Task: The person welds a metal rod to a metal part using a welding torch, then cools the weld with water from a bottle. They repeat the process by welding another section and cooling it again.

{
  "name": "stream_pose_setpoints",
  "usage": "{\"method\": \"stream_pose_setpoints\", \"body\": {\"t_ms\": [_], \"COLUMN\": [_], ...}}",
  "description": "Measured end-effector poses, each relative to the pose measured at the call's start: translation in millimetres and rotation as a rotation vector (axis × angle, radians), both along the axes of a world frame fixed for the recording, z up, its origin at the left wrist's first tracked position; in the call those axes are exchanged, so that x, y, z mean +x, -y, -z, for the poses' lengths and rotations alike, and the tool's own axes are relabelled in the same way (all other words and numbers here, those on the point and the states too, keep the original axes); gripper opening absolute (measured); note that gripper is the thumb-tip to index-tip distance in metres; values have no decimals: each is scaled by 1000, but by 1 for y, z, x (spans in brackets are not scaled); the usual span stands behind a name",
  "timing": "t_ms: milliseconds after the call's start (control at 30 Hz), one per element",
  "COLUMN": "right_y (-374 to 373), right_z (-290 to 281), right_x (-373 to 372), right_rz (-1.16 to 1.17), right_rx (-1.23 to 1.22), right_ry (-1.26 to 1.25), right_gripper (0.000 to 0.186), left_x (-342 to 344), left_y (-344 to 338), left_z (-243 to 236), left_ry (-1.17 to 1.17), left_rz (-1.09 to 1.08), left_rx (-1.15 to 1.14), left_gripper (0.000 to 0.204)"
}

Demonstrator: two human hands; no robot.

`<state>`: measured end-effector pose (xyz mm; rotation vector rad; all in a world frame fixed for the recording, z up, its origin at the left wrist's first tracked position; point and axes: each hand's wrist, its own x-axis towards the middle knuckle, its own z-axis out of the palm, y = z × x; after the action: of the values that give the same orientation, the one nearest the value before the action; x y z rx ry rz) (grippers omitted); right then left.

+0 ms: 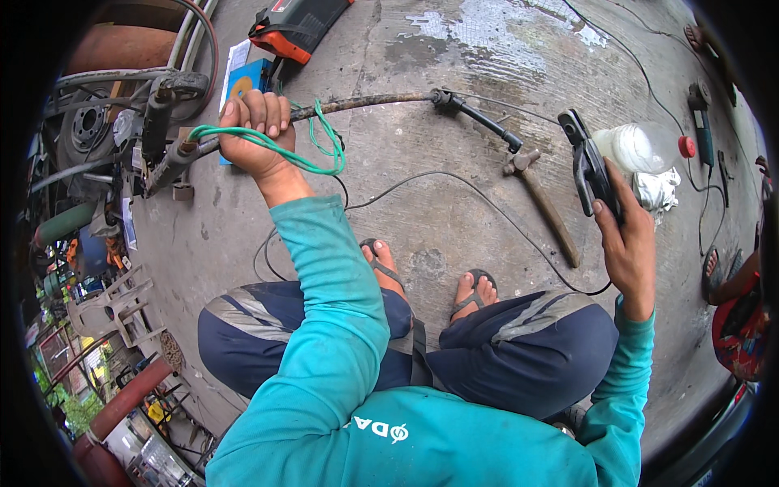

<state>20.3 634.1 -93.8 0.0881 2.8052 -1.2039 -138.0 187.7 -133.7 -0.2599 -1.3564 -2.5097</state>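
Observation:
My left hand (258,134) is wrapped round a long, rusty curved metal bar (369,101), near the bar's left end. A green cord (300,158) loops over the back of this hand and hangs beside the bar. At the bar's far right end is a joint with a black rod piece (491,126) angled towards the right. My right hand (625,231) grips a black welding electrode holder (588,166). From its jaw a thin grey rod (519,109) reaches left towards the joint. A hammer (545,207) with a wooden handle lies on the concrete just left of the holder.
A clear bottle (637,148) with a red cap and a white cloth (657,190) lie at right, near an angle grinder (703,122). Cables (487,195) cross the floor. An orange-black machine (300,28) stands far left. Metal parts crowd the left; another person's feet (718,272) show right.

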Motion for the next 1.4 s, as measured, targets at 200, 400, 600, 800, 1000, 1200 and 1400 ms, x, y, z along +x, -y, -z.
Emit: {"method": "stream_pose_setpoints", "body": {"t_ms": [200, 400, 600, 800, 1000, 1200, 1400], "right_y": [1, -2, -1, 0, 0, 0, 1], "right_z": [5, 4, 10, 9, 5, 13, 15], "right_x": [-3, -1, -2, -2, 0, -1, -1], "right_rz": [10, 61, 9, 55, 61, 30, 32], "right_rx": [-1, -50, -24, -44, -74, -77, -73], "right_ry": [20, 91, 29, 88, 126, 54, 44], "right_gripper": [52, 52, 51, 51, 49, 50, 50], "left_x": [-5, -7, -7, -5, -5, -7, -6], "left_y": [0, 0, 0, -5, -5, -2, 0], "left_z": [0, 1, 1, -3, -4, -2, 0], "left_ry": [-12, 13, -3, 12, 39, -6, 10], "left_rz": [-11, 6, 21, -16, -24, 28, 21], "left_rx": [-52, 10, 9, -27, -38, -24, 4], "left_gripper": [39, 36, 36, 40, 42, 41, 40]}}
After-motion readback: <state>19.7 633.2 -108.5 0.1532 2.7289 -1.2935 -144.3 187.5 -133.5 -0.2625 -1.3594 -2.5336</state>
